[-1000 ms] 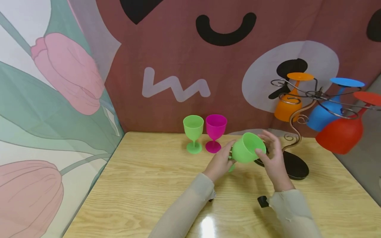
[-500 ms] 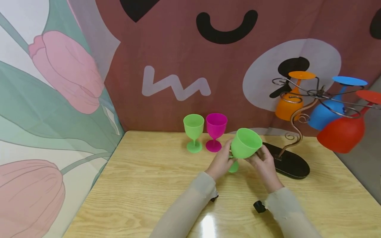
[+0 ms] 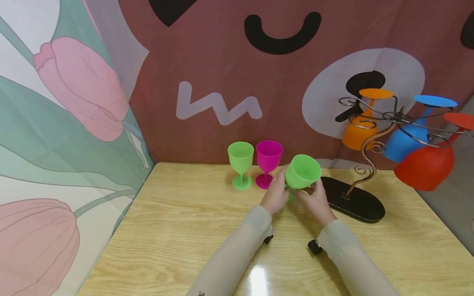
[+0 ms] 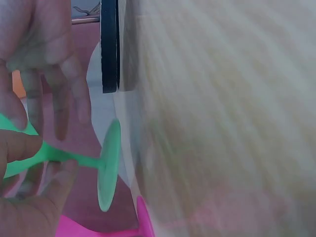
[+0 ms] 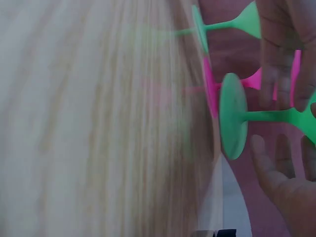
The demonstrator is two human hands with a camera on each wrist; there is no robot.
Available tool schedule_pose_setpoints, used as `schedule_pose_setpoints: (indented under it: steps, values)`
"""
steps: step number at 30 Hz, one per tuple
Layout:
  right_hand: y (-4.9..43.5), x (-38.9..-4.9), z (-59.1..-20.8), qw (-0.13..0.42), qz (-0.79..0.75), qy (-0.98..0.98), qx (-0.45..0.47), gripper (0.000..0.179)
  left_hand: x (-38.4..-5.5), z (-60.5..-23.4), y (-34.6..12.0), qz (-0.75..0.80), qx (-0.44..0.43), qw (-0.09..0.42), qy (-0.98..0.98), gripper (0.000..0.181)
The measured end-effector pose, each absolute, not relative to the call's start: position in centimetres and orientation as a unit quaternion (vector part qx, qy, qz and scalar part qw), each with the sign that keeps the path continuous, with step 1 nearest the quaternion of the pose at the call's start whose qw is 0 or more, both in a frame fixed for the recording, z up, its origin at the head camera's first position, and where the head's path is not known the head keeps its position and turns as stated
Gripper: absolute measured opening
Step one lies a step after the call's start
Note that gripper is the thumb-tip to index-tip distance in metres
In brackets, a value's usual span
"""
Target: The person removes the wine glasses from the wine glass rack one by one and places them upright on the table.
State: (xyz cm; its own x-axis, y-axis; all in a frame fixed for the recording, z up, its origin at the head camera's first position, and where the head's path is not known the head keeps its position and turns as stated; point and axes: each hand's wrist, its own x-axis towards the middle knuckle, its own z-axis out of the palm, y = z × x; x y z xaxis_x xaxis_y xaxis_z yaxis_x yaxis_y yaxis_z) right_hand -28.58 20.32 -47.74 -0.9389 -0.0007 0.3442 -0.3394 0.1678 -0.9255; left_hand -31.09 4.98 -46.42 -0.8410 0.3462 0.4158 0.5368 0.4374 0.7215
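Between both hands is a light green plastic goblet (image 3: 299, 177), tilted slightly, its round foot (image 4: 108, 165) close over the table. My left hand (image 3: 276, 194) grips it from the left, thumb and fingers around the lower bowl at the stem. At the other side my right hand (image 3: 317, 202) reaches to the underside of the bowl, its fingers (image 4: 59, 106) fairly straight and spread beside the goblet. Just behind my left hand stand a magenta goblet (image 3: 269, 155) and another green goblet (image 3: 240, 158), both upright.
On the right stands a wire goblet rack with a black oval base (image 3: 357, 205) and a curled metal stem (image 3: 368, 156). Orange (image 3: 358, 135), blue (image 3: 405, 142) and red (image 3: 426, 166) goblets hang upside down from it. A printed cloth (image 3: 207, 139) backs the wooden table (image 3: 166, 230).
The green goblet has gone from strongly tilted to more upright, and moved left and back, away from the rack. My right hand has shifted from the rim to beneath the bowl.
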Motion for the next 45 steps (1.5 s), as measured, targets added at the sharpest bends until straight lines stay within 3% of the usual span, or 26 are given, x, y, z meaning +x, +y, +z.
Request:
schedule_pose_setpoints:
  steps: [8, 16, 29, 45]
  values:
    - [19.4, -30.8, -47.9, 0.139, 0.631, -0.759, 0.084, 0.077, -32.0, -46.6, 5.6, -0.446, -0.185, 0.094, -0.871, 0.058]
    - [18.7, -30.4, -46.0, 0.138, 0.626, -0.764, 0.074, 0.065, -32.4, -46.5, 6.0, -0.487, -0.199, 0.059, -0.849, 0.058]
    - [19.6, -34.1, -48.5, 0.151, 0.588, -0.790, 0.088, 0.067, -32.5, -46.2, 6.7, -0.540, -0.126, -0.014, -0.832, 0.068]
    - [19.4, -35.4, -48.9, 0.121, 0.601, -0.788, 0.049, 0.074, -33.0, -46.9, 6.8, -0.553, -0.136, -0.016, -0.822, 0.069]
